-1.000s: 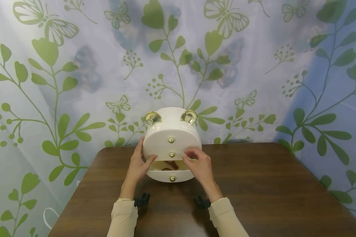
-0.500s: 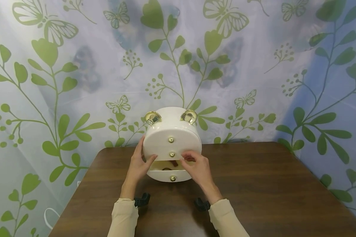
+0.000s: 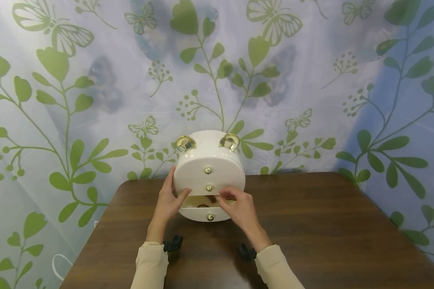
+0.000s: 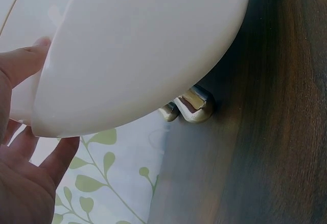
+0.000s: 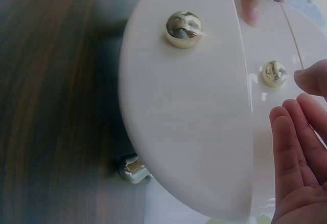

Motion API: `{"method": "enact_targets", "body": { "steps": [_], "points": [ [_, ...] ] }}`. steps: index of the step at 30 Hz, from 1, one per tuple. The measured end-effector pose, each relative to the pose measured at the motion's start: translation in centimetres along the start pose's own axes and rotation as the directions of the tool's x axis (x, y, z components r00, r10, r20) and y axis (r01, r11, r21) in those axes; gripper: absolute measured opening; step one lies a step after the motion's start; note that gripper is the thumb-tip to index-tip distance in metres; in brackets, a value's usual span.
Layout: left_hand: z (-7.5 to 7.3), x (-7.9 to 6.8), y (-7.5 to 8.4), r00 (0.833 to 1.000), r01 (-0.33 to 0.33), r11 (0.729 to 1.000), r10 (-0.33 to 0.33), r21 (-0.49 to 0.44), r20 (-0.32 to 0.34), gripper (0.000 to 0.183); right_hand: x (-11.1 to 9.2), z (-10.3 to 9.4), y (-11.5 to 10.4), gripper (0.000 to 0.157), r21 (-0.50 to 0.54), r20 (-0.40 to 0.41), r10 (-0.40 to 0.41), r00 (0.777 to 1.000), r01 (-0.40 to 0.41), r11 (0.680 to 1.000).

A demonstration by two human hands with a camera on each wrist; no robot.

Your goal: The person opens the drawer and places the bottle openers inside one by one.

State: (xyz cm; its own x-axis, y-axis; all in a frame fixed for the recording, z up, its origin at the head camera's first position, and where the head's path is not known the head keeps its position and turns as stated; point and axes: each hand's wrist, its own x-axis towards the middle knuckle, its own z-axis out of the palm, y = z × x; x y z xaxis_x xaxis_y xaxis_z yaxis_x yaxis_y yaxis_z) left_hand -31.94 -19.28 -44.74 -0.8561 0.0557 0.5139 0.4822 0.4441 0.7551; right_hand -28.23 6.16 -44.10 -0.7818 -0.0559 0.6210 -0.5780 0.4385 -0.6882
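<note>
A white, rounded jewelry box with gold ears and gold knobs stands on the table. Its bottom drawer is pulled out, and a reddish-brown piece and a dark ring-shaped piece show inside. My left hand holds the box's left side, thumb on the front face and fingers round the side. In the right wrist view my right hand has nothing between thumb and fingers. Its fingertips are close to the middle drawer's gold knob, and it overlaps the drawer opening's right end in the head view.
The brown wooden table extends on both sides of the box. Behind it hangs a pale curtain with green leaves and butterflies. A gold foot shows beneath the box. A white cable loops at the lower left.
My right hand has moved a little left along the box front, toward the middle knob, covering more of the reddish-brown piece. The left hand keeps its hold and the drawer stays out.
</note>
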Motion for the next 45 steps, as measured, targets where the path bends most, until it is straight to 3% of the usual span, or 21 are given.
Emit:
{"method": "enact_targets", "body": {
  "steps": [8, 14, 21, 29, 38, 45],
  "points": [
    [-0.1, 0.0, 0.0, 1.0, 0.019, 1.0, -0.019, 0.006, 0.007, 0.097, -0.8, -0.3, -0.4, 0.017, -0.045, 0.034, -0.035, 0.999, 0.036, 0.998],
    [-0.2, 0.0, 0.0, 1.0, 0.022, 1.0, -0.022, 0.001, 0.012, 0.095, -1.4, -0.1, -0.6, 0.014, -0.021, 0.058, -0.035, 0.998, 0.036, 0.999],
    [-0.2, 0.0, -0.1, 1.0, 0.019, 1.0, -0.019, 0.003, 0.008, 0.095, -2.2, 0.6, -0.6, 0.011, -0.057, 0.118, -0.084, 0.989, 0.092, 0.994],
    [-0.1, 0.0, -0.1, 1.0, -0.002, 1.0, 0.002, -0.001, -0.001, 0.097, -2.6, 1.2, -0.3, 0.01, -0.098, 0.116, -0.114, 0.987, 0.125, 0.987],
    [-0.1, 0.0, -0.1, 1.0, 0.004, 1.0, -0.004, -0.009, 0.004, 0.096, -3.3, 1.5, -0.1, 0.01, -0.212, 0.106, -0.081, 0.991, 0.102, 0.972],
    [-0.1, 0.1, -0.1, 1.0, 0.01, 1.0, -0.009, -0.011, 0.013, 0.095, -3.8, 1.8, 0.5, 0.008, -0.217, 0.12, -0.049, 0.992, 0.075, 0.973]
  ]
}}
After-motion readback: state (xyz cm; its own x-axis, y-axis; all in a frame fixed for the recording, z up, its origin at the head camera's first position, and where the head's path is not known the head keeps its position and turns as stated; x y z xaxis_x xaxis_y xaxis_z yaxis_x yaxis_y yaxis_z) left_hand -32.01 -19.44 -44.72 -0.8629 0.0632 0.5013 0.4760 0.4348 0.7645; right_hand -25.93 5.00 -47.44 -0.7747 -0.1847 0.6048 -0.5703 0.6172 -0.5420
